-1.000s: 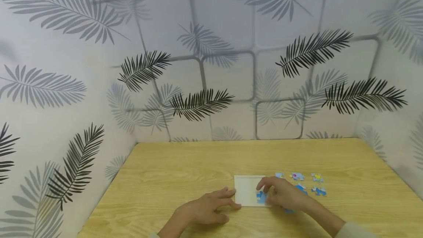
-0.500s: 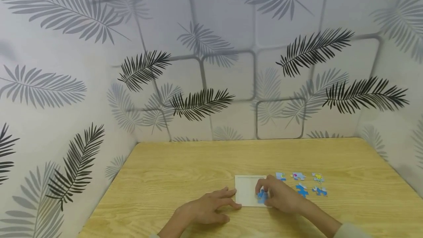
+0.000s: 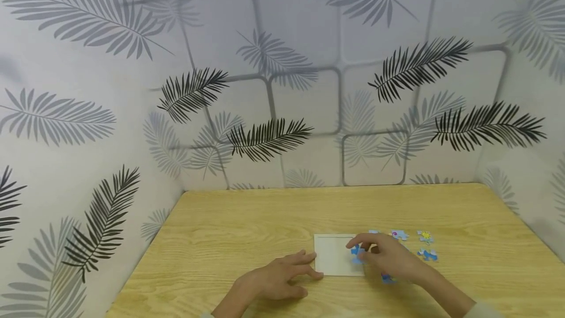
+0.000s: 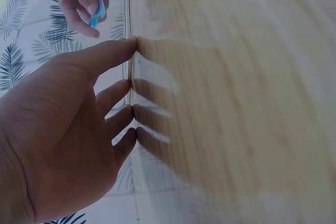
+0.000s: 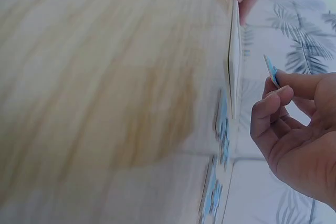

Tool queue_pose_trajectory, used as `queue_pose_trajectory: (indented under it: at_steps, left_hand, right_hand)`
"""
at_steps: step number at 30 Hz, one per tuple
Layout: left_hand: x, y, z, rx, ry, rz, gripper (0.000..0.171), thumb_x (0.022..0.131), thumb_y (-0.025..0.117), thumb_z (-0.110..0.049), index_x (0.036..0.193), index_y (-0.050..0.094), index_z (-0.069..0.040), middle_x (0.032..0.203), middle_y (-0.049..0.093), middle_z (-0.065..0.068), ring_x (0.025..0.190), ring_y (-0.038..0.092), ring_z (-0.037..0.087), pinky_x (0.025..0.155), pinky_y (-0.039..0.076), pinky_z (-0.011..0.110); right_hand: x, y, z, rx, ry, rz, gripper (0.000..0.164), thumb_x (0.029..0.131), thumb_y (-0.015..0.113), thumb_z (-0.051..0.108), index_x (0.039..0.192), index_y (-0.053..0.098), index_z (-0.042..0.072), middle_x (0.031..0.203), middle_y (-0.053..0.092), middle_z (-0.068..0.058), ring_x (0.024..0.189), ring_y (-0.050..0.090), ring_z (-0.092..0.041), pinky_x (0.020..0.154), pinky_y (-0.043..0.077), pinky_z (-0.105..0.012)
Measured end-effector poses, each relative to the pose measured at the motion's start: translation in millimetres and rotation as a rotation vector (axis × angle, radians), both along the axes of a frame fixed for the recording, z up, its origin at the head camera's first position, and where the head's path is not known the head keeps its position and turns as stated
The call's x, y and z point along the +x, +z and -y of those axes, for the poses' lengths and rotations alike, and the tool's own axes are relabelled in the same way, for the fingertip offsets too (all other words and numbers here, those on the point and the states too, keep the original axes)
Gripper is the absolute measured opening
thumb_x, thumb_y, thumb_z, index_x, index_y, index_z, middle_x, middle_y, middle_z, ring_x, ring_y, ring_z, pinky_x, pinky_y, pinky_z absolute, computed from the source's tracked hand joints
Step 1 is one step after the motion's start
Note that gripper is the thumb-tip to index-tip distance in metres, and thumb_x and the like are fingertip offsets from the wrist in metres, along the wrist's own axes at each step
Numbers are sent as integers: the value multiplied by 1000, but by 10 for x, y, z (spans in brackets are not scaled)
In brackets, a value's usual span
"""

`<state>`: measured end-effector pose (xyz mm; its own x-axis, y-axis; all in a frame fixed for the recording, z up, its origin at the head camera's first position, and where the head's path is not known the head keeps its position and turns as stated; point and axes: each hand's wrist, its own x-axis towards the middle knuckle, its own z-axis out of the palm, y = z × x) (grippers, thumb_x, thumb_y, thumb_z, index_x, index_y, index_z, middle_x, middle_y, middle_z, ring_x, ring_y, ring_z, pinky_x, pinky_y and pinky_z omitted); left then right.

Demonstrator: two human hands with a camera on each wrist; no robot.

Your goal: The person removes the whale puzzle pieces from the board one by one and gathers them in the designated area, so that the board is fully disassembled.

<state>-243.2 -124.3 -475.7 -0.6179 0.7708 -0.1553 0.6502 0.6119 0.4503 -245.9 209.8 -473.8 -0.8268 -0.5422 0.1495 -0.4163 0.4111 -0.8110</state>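
Between thumb and finger, my right hand [image 3: 390, 256] pinches a blue jigsaw puzzle piece [image 3: 357, 254], held above the right part of a pale puzzle tray [image 3: 333, 256]. In the right wrist view the piece [image 5: 271, 71] is tilted and clear of the table. My left hand [image 3: 280, 276] lies at the tray's left edge, fingers spread and fingertips touching it. The left wrist view shows the left hand [image 4: 73, 124] with its fingertips down on the table and the right hand holding the piece [image 4: 97, 14] beyond it.
Several loose puzzle pieces lie right of the tray, among them a sun piece [image 3: 425, 235], a blue-and-white piece [image 3: 427, 254] and a piece with a pink swirl [image 3: 399, 234]. One more piece [image 3: 387, 278] shows below the right hand. A patterned wall [image 3: 304, 161] stands behind the wooden table [image 3: 212, 239].
The right hand has lifted the blue puzzle piece off the tray's lower right area and moved slightly up and right. My left hand has stayed at the tray's edge.
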Motion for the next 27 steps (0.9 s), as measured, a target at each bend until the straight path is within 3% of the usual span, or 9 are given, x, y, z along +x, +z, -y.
queue_pose_trajectory:
  at_steps: [6,11,14,18,24,27]
  left_hand:
    - [9,6,2,8,-6,2,44,102,67,-34,146,59,-36,170,31,-3,158,25,25,122,32,55]
    - [13,28,3,4,-11,5,45,102,66,-33,147,59,-35,170,30,-2,158,24,25,122,32,56]
    - [11,28,1,10,-6,22,45,103,66,-33,147,59,-35,170,29,-2,158,23,25,121,32,59]
    - [5,16,-4,17,-6,36,44,103,65,-33,147,59,-34,170,29,-2,158,23,25,119,33,63]
    - [2,15,-8,18,-18,11,44,103,66,-32,147,59,-33,170,30,-1,158,24,26,123,31,56]
    - [4,15,-7,17,-13,9,44,103,66,-32,146,59,-33,170,31,-1,158,25,26,124,30,53]
  right_hand:
    - [99,33,-331,-20,-53,17,23,101,66,8,123,63,2,98,63,-12,65,56,-5,52,51,-21]
    - [181,-9,-654,63,-123,-63,17,99,69,9,116,67,7,103,68,-8,82,59,-6,64,54,-25]
    - [217,-19,-851,78,-131,-32,18,101,67,8,118,68,5,98,67,-9,63,52,-2,50,47,-22]
    - [247,-39,-1096,81,-129,23,17,102,63,7,119,68,2,88,63,-7,48,40,1,41,40,-21]
    - [280,-64,-1394,122,-79,11,15,102,63,4,115,68,2,92,63,-2,65,51,-3,49,45,-25]
    - [314,-66,-1462,177,-94,32,14,101,66,8,115,68,5,90,64,0,73,53,-3,56,44,-24]
